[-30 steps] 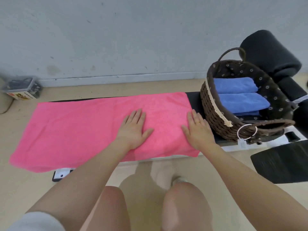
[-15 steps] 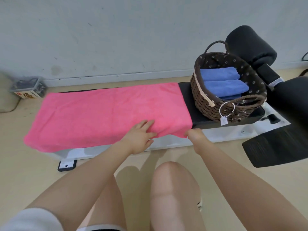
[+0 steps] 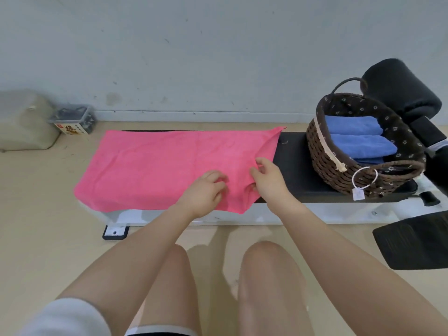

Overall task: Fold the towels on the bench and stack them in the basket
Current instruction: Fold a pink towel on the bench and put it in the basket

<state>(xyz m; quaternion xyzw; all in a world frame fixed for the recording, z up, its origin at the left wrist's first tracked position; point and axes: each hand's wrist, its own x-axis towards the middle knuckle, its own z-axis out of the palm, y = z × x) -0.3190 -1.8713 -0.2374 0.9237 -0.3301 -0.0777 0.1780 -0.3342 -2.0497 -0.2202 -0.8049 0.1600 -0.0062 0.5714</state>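
Pink towel (image 3: 155, 166): soft, fuzzy cloth lying spread across the bench in the middle of the frame; its near right edge is lifted and bunched, and its far right corner sticks up in a point.
Right hand (image 3: 269, 180): at the towel's right edge, thumb and curled fingers pinching the raised cloth, which wraps over the fingertips.
Left hand (image 3: 203, 190): just left of the right hand, fingers curled down into the towel near its front edge, gripping a fold.
Bench (image 3: 295, 166): flat black padded top on a white frame, bare between towel and basket.
Basket (image 3: 363, 151): brown woven wicker, oval, with a dark flower-print lining, a loop handle and a white tag on a ring; it stands on the bench's right end, well apart from the hands.
Blue towels (image 3: 356, 139): folded, stacked inside the basket.
Black roll pad (image 3: 400, 86): rounded and padded, upper right of the frame.
Clear box (image 3: 72, 118): plastic, on the floor by the wall, upper left.
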